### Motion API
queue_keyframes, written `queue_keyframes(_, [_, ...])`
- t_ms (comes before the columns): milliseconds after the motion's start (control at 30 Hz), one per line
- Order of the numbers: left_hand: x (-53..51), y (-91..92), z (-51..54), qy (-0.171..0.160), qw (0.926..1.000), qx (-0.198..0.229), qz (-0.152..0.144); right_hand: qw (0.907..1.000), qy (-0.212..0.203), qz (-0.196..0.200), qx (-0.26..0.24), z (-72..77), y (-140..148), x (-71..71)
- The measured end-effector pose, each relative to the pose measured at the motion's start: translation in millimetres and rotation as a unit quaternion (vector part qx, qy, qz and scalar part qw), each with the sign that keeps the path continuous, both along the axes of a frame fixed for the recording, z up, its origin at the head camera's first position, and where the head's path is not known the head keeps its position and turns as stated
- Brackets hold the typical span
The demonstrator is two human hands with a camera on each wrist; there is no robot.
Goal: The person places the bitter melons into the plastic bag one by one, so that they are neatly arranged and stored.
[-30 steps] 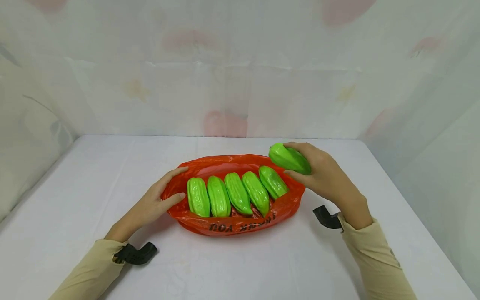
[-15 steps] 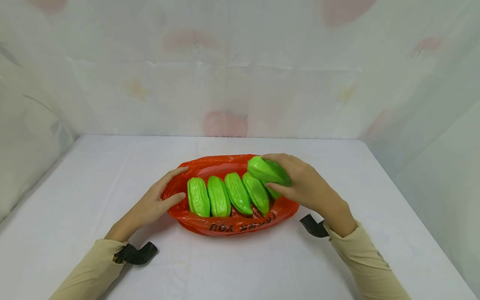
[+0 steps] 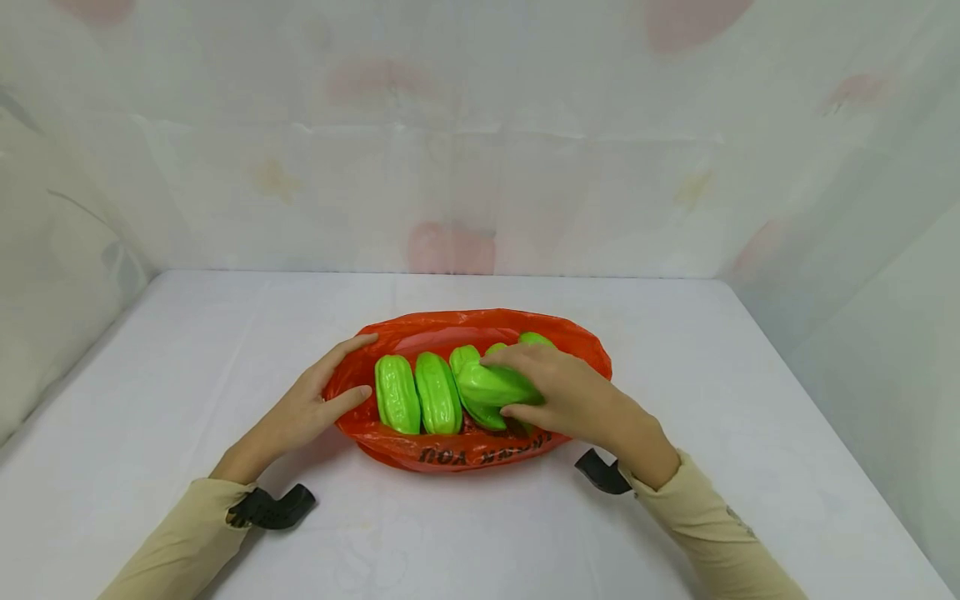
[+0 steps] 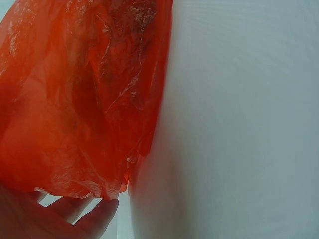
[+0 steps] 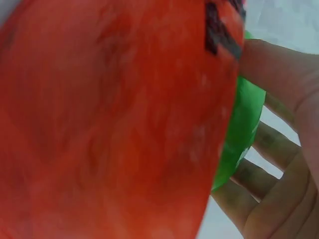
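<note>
A red plastic bag stands with its mouth wide open, holding several glossy green ridged fruits such as this fruit side by side. My right hand grips another elongated green fruit over the bag, between thumb and fingers, hiding parts of the fruits below. The right wrist view shows that same green fruit in the hand, partly behind the bag's side. At the bag's left end rests my left hand, thumb and index finger spread along the rim. In the left wrist view its fingers touch the bag's outside.
A white-covered table extends around the bag. Behind it rises a pale patterned backdrop sheet, with more sheeting at both sides. Dark wrist cameras sit on both wrists, the left camera low above the table.
My right hand has moved left and toward me with the green fruit, from above the bag's right end to over its middle right. The left hand and the bag stay put.
</note>
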State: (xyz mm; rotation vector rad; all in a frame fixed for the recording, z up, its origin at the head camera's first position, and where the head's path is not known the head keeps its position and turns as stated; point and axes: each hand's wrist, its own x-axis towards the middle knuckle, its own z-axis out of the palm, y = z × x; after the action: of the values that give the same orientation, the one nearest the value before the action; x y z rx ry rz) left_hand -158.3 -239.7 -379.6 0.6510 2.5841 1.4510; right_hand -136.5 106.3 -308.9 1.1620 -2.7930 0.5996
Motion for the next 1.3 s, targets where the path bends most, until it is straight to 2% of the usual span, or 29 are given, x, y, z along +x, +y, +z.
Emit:
queue_keyframes(267, [0.2, 1.0, 0.6, 0.003, 1.0, 0.002, -0.002, 0.9974, -0.053, 0.012, 0.046, -2.7, -9.8, 3.2])
queue_keyframes(867, [-1.1, 1.7, 0.3, 0.005, 1.0, -0.001, -0.004, 0.9909, -0.115, 0.055, 0.045, -4.4, -8.8, 5.7])
queue_keyframes(1300, [-1.5, 2.0, -1.5, 0.005, 1.0, -0.001, -0.006, 0.9814, -0.178, 0.041, 0.059, 1.2, -5.4, 8.7])
